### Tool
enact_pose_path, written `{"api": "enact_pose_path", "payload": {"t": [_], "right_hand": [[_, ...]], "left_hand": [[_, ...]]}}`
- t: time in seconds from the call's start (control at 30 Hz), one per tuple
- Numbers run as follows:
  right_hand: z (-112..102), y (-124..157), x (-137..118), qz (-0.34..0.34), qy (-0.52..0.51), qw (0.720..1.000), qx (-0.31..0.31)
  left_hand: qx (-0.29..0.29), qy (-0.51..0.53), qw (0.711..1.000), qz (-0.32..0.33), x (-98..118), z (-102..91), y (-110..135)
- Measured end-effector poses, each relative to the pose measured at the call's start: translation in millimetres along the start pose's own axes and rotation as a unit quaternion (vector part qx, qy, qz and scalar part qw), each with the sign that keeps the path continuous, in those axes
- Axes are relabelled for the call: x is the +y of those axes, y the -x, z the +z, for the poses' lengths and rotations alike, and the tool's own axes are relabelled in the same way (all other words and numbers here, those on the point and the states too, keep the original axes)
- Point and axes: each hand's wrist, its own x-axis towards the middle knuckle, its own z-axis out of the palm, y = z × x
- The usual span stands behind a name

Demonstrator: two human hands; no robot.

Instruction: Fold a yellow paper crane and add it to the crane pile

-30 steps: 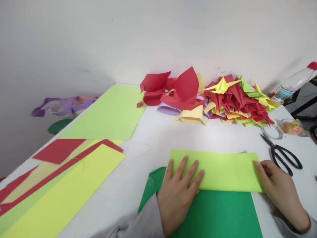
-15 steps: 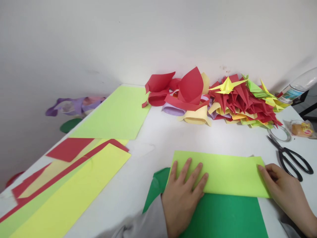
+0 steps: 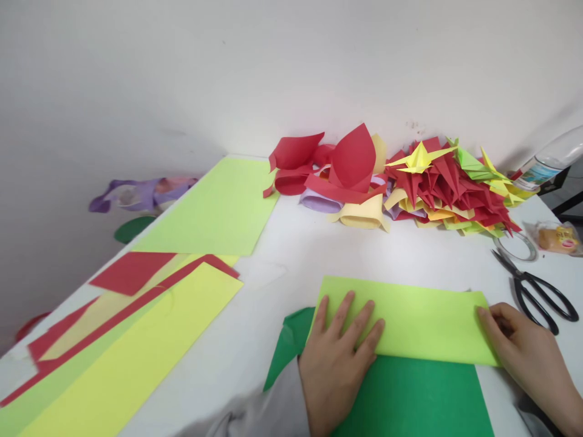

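Observation:
A light green sheet of paper, which looks folded along its near edge, lies across a dark green sheet. My left hand rests flat on its left part with the fingers spread. At the right end my right hand pinches the light green paper's edge between thumb and fingers. A crumpled dark green paper piece sticks out to the left of my left hand. Black-handled scissors lie beyond my right hand, their blades pointing away to the left.
Paper strips in yellow, green and red lie at the left, below a large pale green sheet. Curled red paper and a pile of folded paper shapes stand by the wall. Tape, a wrapped snack and a bottle are at right.
Both hands keep their places on the light green paper. The whole view has shifted very slightly; nothing is taken up or let go.

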Motion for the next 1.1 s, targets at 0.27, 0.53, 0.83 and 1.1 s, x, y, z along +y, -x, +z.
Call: {"api": "enact_pose_path", "payload": {"t": [0.27,0.53,0.83,1.1], "right_hand": [[1,0,1,-0.006,0.007,1.000,0.002],[2,-1,3,-0.009,0.002,1.000,0.002],[4,3,-9,0.005,-0.021,0.999,0.025],[6,6,-14,-0.013,-0.006,1.000,0.025]], "left_hand": [[-0.022,0.001,1.000,0.003,0,1.5,1],[-0.010,0.001,1.000,0.003,-1,0.4,-1],[0.007,0.052,0.998,-0.018,-3,3.0,2],[0.056,0.078,0.995,0.033,-11,19.5,5]]}}
